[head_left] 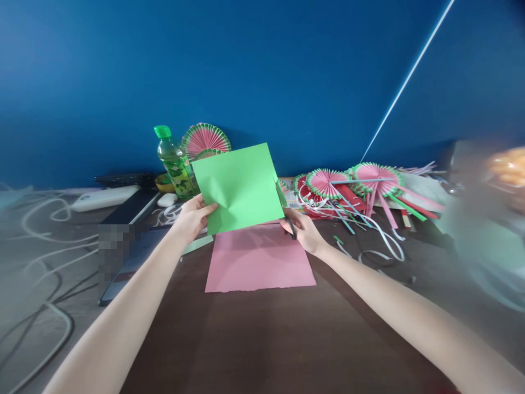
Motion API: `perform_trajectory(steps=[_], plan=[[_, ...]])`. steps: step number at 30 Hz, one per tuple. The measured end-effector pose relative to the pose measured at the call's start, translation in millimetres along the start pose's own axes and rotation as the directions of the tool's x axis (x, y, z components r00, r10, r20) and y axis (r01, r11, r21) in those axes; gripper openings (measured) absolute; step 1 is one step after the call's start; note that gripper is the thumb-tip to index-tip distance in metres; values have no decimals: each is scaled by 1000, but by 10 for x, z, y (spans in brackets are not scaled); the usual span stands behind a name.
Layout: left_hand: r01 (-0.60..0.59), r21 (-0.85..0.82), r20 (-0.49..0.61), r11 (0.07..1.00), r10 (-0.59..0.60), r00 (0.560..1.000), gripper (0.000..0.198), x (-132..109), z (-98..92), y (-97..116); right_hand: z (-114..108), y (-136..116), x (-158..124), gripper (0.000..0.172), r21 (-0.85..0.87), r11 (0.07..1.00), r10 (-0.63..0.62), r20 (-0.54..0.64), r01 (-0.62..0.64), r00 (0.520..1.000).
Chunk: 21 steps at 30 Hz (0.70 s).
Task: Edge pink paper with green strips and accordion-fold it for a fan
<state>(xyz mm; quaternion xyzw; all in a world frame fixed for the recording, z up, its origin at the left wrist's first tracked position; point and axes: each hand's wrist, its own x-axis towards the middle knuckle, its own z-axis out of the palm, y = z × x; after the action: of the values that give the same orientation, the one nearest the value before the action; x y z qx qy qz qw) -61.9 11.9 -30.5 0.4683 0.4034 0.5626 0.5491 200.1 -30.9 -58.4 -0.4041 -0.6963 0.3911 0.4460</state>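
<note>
My left hand (192, 217) is closed on the lower left edge of a green paper sheet (239, 186), which it holds up above the table. At the sheet's right edge, my right hand (302, 229) grips dark-handled scissors (290, 225); a narrow green strip hangs partly cut along that side. A pink paper sheet (259, 259) lies flat on the dark wooden table (262, 339) just under both hands.
A green-capped bottle (175, 162) and a pink pleated fan (205, 139) stand by the blue wall. More watermelon-style paper fans (353, 183) and loose paper strips lie at the right. A white device (104, 197), a dark laptop (123, 241) and cables are at the left.
</note>
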Motion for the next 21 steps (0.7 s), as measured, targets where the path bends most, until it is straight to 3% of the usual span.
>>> perform_trajectory(steps=[13, 21], plan=[[50, 92, 65, 995, -56, 996, 33, -56, 4, 72, -3, -5, 1, 17, -30, 1000, 3, -5, -3, 1000], [136, 116, 43, 984, -142, 989, 40, -125, 45, 115, -8, -13, 7, 15, -54, 998, -13, 21, 14, 1000]])
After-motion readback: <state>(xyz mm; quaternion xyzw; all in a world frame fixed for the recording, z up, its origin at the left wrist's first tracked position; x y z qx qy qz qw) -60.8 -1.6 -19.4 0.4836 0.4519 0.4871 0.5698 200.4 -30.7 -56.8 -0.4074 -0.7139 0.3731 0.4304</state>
